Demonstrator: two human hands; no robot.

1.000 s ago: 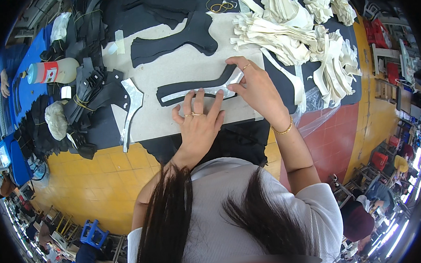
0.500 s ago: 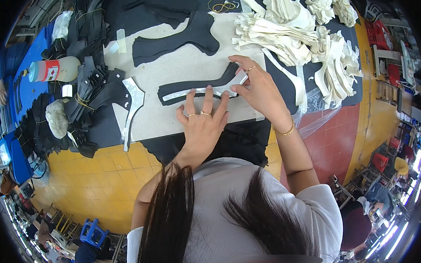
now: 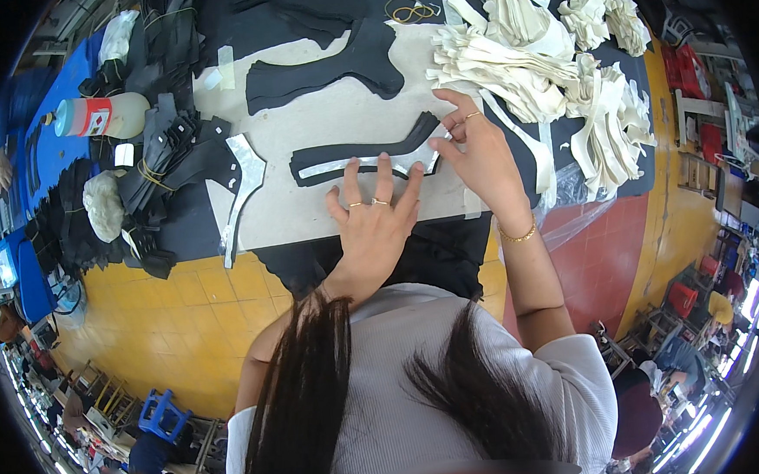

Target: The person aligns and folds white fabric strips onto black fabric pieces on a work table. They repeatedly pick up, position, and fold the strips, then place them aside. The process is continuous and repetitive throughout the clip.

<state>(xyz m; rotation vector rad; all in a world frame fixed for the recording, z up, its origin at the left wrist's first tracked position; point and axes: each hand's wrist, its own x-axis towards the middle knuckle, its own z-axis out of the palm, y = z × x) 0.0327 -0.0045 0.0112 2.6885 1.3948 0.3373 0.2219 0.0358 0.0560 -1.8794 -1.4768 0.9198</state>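
A white, curved strip template (image 3: 327, 166) lies on a small stack of black cut fabric pieces (image 3: 366, 152), whose dark edges show around it. My left hand (image 3: 374, 224) is open, its spread fingertips resting on the template's near edge. At the stack's right, upturned end is my right hand (image 3: 486, 161), with thumb and fingers apart and their tips by the template's end. A second pale, forked template (image 3: 244, 186) lies to the left. Beyond the stack, larger black fabric pieces (image 3: 322, 80) are laid on the light grey board (image 3: 266, 222).
Bundles of cream fabric strips (image 3: 508, 64) cover the table's right side. Left are tied black fabric bundles (image 3: 162, 163) and a bottle of pale liquid (image 3: 103, 117). Yellow rubber bands (image 3: 411, 10) lie at the back. A blue stool (image 3: 165, 417) stands on the floor behind left.
My right thumb and fingers have shifted right, off the template's end, uncovering more of it. My left hand stays on the template. The whole view has shifted slightly.
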